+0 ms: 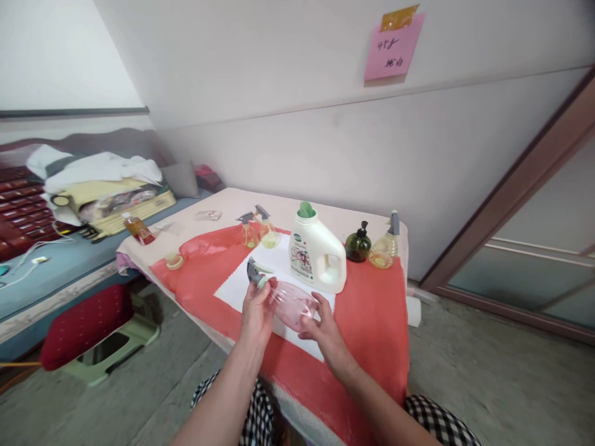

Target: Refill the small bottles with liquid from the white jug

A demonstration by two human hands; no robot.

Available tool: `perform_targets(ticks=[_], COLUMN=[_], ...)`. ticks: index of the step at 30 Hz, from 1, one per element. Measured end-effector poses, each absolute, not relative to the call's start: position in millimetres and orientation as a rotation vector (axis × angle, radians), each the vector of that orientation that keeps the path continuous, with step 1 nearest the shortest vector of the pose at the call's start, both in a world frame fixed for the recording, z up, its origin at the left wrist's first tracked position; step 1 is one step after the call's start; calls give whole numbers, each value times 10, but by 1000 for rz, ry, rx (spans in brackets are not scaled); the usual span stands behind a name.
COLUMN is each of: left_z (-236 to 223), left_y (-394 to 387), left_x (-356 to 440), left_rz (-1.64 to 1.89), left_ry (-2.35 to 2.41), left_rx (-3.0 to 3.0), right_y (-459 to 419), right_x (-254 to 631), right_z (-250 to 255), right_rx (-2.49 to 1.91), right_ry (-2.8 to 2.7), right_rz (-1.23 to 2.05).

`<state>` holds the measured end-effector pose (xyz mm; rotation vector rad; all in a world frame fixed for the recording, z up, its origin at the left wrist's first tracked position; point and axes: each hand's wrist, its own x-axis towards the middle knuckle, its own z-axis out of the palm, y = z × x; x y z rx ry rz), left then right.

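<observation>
A clear pinkish spray bottle point(292, 305) with a grey trigger head point(255, 272) is held on its side above the table. My left hand point(258, 310) is closed round its neck, by the trigger head. At the other end, the fingers of my right hand point(320, 322) grip the bottle's base. Just behind stands a large white detergent jug point(318, 254), its mouth showing a green spout point(307, 209). Below the bottle lies a white sheet point(237, 288) on the red cloth point(372, 322).
Two spray bottles point(269, 235) stand behind left. At the back right are a dark green pump bottle point(358, 244) and another spray bottle point(385, 248). A pale cap point(174, 261) sits at the left edge, near a tipped drink bottle point(138, 228). A red-topped stool point(88, 322) stands left.
</observation>
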<state>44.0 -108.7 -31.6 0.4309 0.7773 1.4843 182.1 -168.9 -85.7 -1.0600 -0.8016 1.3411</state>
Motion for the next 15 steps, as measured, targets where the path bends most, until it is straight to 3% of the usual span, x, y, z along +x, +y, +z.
perform_targets(ticks=[3,10,15], left_z=[-320,-338,-301], left_y=[-1075,-1067,-1082], left_x=[421,386,397], left_rz=[1475,1439,1472], left_ry=[769,730,726], left_rx=[429,411,397], right_y=[-1730,-1708,-1710], right_x=[1830,1836,1793], right_z=[-827,-856,-875], right_rx=[-1062,-974,-885], right_ry=[-937,-751,-647], right_rz=[1286,1697,1733])
